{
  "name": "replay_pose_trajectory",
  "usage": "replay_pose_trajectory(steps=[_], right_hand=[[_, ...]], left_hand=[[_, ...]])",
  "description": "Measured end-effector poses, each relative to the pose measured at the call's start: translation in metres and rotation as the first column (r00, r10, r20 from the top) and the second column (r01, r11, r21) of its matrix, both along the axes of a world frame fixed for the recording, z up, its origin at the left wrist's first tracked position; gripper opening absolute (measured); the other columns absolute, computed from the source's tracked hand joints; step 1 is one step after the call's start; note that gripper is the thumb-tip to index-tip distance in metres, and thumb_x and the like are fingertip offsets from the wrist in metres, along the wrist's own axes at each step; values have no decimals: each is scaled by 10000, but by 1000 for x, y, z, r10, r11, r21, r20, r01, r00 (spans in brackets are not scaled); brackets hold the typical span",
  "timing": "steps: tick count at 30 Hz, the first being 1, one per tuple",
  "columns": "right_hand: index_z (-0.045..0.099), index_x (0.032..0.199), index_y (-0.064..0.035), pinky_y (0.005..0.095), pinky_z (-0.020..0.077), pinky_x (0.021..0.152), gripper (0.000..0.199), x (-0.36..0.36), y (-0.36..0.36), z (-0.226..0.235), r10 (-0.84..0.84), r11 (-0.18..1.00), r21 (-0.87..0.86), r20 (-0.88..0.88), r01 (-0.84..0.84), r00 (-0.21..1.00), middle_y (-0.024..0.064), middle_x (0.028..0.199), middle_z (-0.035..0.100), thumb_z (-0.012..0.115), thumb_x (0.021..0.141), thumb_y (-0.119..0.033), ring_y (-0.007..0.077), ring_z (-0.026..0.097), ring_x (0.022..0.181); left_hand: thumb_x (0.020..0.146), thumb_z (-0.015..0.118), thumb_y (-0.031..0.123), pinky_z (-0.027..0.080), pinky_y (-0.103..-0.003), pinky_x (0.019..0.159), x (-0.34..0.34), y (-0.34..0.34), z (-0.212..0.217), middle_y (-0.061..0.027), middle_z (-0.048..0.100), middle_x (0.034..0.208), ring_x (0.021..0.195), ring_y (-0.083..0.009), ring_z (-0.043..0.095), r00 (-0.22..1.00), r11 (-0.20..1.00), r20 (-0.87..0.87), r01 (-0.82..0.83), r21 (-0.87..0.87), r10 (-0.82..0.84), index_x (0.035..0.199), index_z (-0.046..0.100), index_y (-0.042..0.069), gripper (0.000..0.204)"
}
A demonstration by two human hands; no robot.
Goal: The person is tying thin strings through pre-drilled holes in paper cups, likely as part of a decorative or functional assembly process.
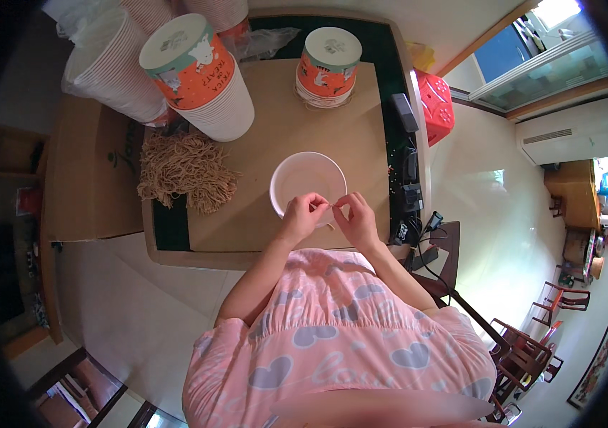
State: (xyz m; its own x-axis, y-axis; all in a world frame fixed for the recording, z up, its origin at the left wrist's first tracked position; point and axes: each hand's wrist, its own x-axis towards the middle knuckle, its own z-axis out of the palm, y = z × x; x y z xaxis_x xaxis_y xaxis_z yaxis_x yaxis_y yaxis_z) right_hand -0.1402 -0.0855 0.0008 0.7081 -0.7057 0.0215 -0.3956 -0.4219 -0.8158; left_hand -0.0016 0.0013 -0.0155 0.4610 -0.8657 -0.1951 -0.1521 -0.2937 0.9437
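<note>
My left hand [304,216] and my right hand [358,221] meet over the near rim of a white paper bucket [291,168]. Both are closed in a pinch, fingertips almost touching; what lies between them is too small to make out. The bucket's mouth faces up and its inside shows pale. Left of it lies a loose heap of tan twisted cords [184,171]. Behind the heap leans a tall stack of nested paper buckets [213,100], the end one orange and green with a printed pattern. A shorter stack of the same buckets [328,71] stands farther back, with cord around its lower part.
Brown cardboard [268,85] covers most of the green-topped table. More bucket stacks in clear plastic [108,68] stand at the back left, beside a cardboard box [90,171]. Along the right edge lie black adapters and cables [411,196]. A red plastic stool [435,107] stands beyond.
</note>
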Motion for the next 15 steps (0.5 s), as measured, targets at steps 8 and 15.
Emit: replay_pose_trajectory(steps=[8,15], right_hand=[[609,985,-70,299,460,532,210,5,1,10,16,997,74,73,-21,997,84,878,605,667,783,-76,184,549,561],[628,938,-52,277,450,519,142,3,-3,5,96,994,37,76,-99,992,77,837,626,654,798,-53,173,546,562]], left_hand=[[850,632,76,501,-255,634,0,3,-1,-71,682,791,684,-109,626,998,1000,-59,-15,12,15,901,644,-12,103],[845,629,94,505,-284,605,1,4,3,-94,674,753,640,-157,642,1000,1000,-27,-12,-19,12,875,633,-7,105]])
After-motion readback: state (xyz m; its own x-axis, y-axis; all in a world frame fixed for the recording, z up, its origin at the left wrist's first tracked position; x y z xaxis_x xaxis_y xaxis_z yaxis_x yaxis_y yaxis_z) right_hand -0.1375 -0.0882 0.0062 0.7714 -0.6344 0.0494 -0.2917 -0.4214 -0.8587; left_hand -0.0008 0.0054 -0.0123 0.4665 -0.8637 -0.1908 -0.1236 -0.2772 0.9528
